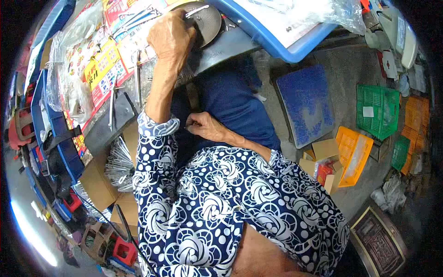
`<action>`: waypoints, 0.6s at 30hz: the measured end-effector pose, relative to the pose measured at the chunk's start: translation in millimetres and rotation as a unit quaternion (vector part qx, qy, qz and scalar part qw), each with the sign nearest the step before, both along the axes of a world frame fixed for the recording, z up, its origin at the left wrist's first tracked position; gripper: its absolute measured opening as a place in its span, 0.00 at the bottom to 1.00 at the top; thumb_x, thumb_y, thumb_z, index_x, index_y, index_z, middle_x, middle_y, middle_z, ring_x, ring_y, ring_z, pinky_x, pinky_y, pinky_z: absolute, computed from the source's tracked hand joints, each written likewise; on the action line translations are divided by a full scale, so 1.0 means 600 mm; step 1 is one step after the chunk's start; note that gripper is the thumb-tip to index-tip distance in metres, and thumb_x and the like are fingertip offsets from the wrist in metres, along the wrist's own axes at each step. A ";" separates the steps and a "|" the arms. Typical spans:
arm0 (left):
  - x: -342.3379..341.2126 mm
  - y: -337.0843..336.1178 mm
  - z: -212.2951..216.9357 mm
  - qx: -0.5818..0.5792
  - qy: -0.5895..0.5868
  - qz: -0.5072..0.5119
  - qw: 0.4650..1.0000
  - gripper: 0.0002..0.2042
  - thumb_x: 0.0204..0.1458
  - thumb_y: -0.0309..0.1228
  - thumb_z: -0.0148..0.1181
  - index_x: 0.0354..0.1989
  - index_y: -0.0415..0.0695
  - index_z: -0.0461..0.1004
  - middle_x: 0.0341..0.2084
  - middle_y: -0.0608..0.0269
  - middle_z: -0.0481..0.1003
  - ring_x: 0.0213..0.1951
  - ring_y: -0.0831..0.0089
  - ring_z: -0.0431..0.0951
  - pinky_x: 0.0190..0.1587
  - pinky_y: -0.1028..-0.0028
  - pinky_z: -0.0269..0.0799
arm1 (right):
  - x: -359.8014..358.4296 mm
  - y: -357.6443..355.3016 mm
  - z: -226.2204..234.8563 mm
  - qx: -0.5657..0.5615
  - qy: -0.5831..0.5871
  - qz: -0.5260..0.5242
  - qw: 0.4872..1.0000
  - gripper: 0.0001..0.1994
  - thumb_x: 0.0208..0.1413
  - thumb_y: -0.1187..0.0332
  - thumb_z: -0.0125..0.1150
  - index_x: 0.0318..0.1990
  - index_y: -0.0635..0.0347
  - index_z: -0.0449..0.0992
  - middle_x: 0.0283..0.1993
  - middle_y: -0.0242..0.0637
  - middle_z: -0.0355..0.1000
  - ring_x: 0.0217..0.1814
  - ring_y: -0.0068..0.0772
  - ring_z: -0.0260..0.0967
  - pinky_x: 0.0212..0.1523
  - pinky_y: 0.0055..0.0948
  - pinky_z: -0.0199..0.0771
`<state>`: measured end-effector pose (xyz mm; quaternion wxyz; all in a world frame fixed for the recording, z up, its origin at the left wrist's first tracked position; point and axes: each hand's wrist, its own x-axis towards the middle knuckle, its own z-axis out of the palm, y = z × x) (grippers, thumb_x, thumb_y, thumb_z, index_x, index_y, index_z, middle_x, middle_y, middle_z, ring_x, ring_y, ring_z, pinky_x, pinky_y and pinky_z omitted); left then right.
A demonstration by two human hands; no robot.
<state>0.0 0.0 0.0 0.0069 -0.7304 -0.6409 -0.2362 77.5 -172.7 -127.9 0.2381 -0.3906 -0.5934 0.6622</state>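
My left hand point(170, 37) is closed in a fist over the workbench, its knuckles up. Its fingertips are hidden, so what it grips does not show. Right beside it is a round grey metal disc point(206, 27), with a thin silvery piece point(196, 11) across its far edge next to my fingers. My right hand point(206, 127) rests low at my lap, fingers curled and pressed together; anything in them is too small to name. Slim metal rods point(134, 21) lie on the bench left of my left hand. Another long metal rod point(138, 85) sits at the bench's near edge.
Below the bench edge, a cardboard box point(99, 182) holds many metal rods point(121, 166). A blue-rimmed tray point(295, 56) stands at the far right of the bench. To the right are a worn blue board point(307, 104), a green crate point(378, 111) and an orange basket point(354, 157).
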 end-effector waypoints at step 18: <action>-0.047 -0.029 0.016 -0.039 -0.511 -0.025 0.858 0.10 0.41 0.32 0.58 0.28 0.38 0.75 0.16 0.68 0.71 0.18 0.82 0.67 0.22 0.80 0.60 | 0.017 0.006 0.039 -0.232 0.160 -0.074 0.957 0.05 0.49 0.73 0.52 0.30 0.68 0.68 0.19 0.28 0.60 0.17 0.12 0.52 0.15 0.11 0.50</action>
